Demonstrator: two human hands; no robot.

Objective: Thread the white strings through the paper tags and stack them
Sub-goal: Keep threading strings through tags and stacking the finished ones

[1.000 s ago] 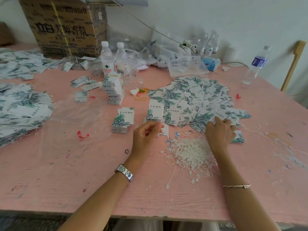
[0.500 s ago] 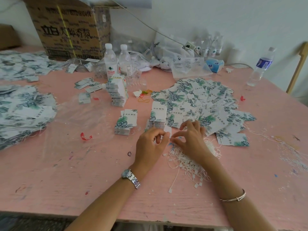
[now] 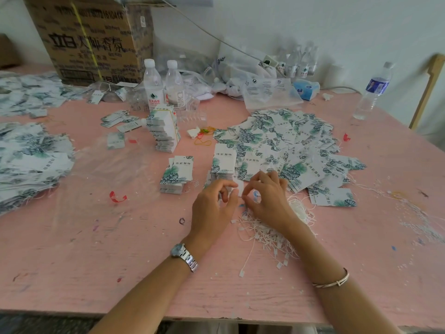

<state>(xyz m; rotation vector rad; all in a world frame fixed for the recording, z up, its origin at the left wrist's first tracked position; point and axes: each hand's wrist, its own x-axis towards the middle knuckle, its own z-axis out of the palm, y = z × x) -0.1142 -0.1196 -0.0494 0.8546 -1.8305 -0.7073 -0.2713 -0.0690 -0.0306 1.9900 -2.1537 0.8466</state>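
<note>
bare pink table (image 3: 84, 249) near left, tag stacks (image 3: 177, 174) ahead, strings (image 3: 272, 235) right

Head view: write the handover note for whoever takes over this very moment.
Left hand pinches a white tag; right hand pinches at its edge, string there too fine to see.
String pile lies just this side of the right hand; loose tags heap behind the hands, three neat stacks left of it.
Done: strung tags heaped at far left.
Left: thread this tag, then the heap, and stack.
</note>
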